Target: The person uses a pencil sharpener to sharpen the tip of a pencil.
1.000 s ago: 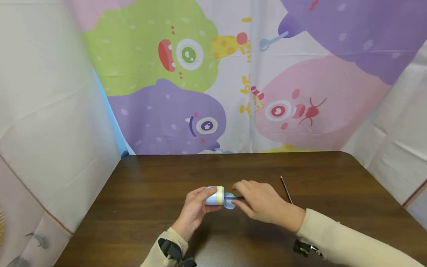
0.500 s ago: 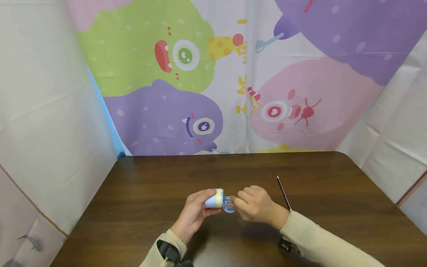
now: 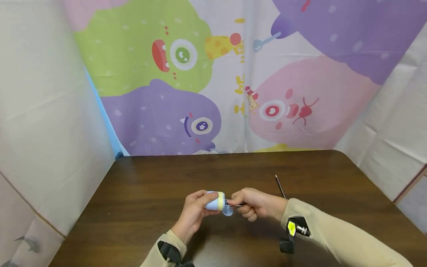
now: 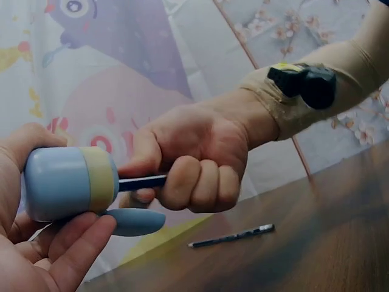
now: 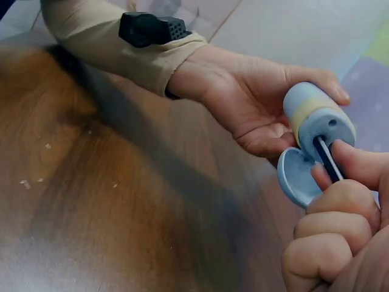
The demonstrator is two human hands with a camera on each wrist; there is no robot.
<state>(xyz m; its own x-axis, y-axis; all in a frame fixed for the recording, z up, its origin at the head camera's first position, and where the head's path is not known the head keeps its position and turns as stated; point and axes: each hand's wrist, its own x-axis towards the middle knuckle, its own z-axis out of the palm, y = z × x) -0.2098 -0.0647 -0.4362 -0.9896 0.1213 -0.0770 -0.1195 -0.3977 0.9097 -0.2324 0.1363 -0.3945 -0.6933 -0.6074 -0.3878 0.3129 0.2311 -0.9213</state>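
Note:
My left hand [image 3: 191,213] grips a blue pencil sharpener [image 4: 58,182] with a cream band, tilted on its side above the table. Its round lid [image 5: 296,176] hangs open below the end face, which has a second, smaller hole. A dark pencil [image 5: 328,159] sits with its tip inside the larger hole. Curled fingers of my right hand [image 3: 251,204] pinch that pencil close to the sharpener. Most of the pencil's length is hidden by the right hand.
Another dark pencil [image 4: 231,236] lies on the brown wooden table [image 3: 150,185], beyond my right wrist. Small light specks [image 5: 25,184] dot the tabletop. A cartoon-printed curtain [image 3: 166,111] hangs behind the table, with pale cloth at both sides.
The right hand has turned at the wrist, its curled fingers now gripping the pencil close against the sharpener. The left hand still holds the sharpener in nearly the same place.

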